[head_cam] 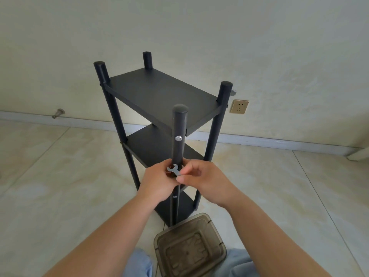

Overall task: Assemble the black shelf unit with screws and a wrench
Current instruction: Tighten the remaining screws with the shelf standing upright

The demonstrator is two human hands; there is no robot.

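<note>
the black shelf unit (pixel 159 92) was stood upright on the tiled floor (pixel 50 176) near a pale wall, with three boards carried between four round posts. both hands were held at the nearest post (pixel 179 140), level with the middle board. the left hand (pixel 157 181) was curled around that post from the left, while a small flat wrench (pixel 174 170) was pinched between the thumb and fingers of the right hand (pixel 201 180), its open end set against the post. a silver screw (pixel 178 138) was seen higher on the same post, and another lower down. a translucent brown bin (pixel 189 246) was placed on the floor just near of the unit, and a wall socket (pixel 238 106) was seen to the right.
</note>
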